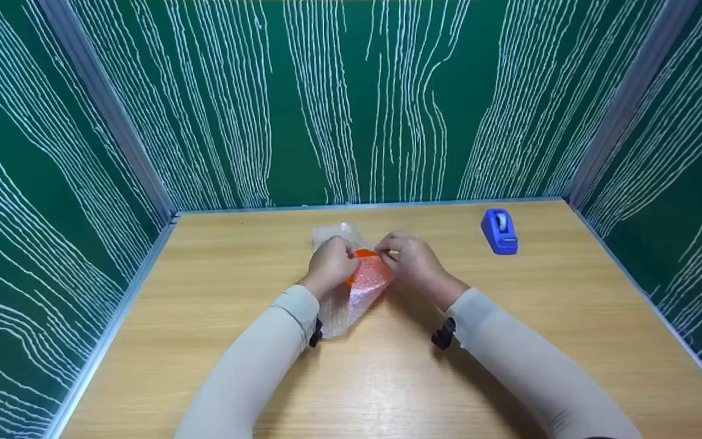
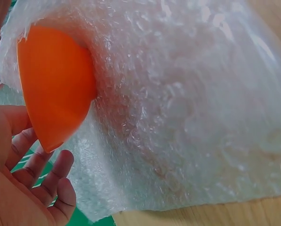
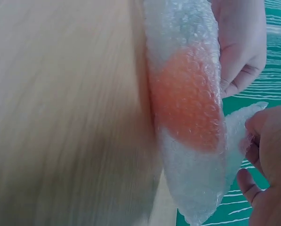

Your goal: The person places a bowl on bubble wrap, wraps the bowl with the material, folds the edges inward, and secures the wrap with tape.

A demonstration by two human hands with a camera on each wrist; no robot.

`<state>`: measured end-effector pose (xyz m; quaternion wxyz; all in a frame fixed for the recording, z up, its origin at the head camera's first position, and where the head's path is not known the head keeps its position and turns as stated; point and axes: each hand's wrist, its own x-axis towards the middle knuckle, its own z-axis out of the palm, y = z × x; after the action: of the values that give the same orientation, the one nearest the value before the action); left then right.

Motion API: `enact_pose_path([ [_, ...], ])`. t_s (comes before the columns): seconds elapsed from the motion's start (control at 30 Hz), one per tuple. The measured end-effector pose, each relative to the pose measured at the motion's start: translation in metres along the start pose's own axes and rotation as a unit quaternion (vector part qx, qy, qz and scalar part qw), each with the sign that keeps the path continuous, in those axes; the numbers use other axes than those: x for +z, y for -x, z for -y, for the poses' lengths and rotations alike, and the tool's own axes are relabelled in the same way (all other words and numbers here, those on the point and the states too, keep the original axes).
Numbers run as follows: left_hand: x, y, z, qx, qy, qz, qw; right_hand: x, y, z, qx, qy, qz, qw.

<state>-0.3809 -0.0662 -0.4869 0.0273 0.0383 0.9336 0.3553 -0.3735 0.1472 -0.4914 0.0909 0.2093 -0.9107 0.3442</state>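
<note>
Orange, smooth-walled, rounded bowl (image 2: 58,87) sits above the middle of the pale wood-grain surface (image 1: 217,317), partly covered by a clear bubble-wrap sheet (image 2: 178,94); whether it bears on the surface, cannot tell. Left-hand grip (image 1: 331,263): pinching the bowl at its rim, presumably to steady it within the loose wrap. Right-hand grip (image 1: 415,259): fingertips pinching the wrap's edge, probably to control the free film. Blue plastic tape dispenser (image 1: 499,231) stands well apart, likely for elbow room.
</note>
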Motion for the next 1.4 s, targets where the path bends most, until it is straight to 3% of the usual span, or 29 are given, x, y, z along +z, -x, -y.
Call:
enact_pose_path([
  [0.2, 0.000, -0.001, 0.002, 0.006, 0.012, -0.003, 0.9999, 0.002, 0.007, -0.001, -0.078, 0.021, 0.027, 0.996],
  [0.57, 0.002, 0.005, -0.002, -0.020, 0.031, 0.006, 0.9993, 0.000, 0.015, -0.010, -0.117, 0.091, 0.107, 0.983],
  [0.83, -0.002, 0.004, -0.001, -0.001, 0.006, 0.000, 1.0000, -0.004, 0.013, -0.016, -0.170, 0.122, 0.147, 0.967],
  [0.9, -0.006, 0.002, 0.000, 0.006, 0.008, -0.002, 0.9999, -0.006, 0.012, -0.016, -0.168, 0.125, 0.149, 0.966],
  [1.03, -0.018, 0.001, 0.003, -0.030, 0.059, -0.002, 0.9978, -0.007, 0.013, -0.015, -0.151, 0.135, 0.161, 0.966],
  [1.17, -0.030, -0.005, 0.017, -0.063, 0.091, -0.010, 0.9938, -0.008, 0.013, -0.015, -0.136, 0.136, 0.171, 0.966],
  [1.4, -0.039, -0.017, 0.054, -0.085, 0.041, -0.050, 0.9942, -0.009, 0.012, -0.013, -0.120, 0.132, 0.181, 0.967],
])
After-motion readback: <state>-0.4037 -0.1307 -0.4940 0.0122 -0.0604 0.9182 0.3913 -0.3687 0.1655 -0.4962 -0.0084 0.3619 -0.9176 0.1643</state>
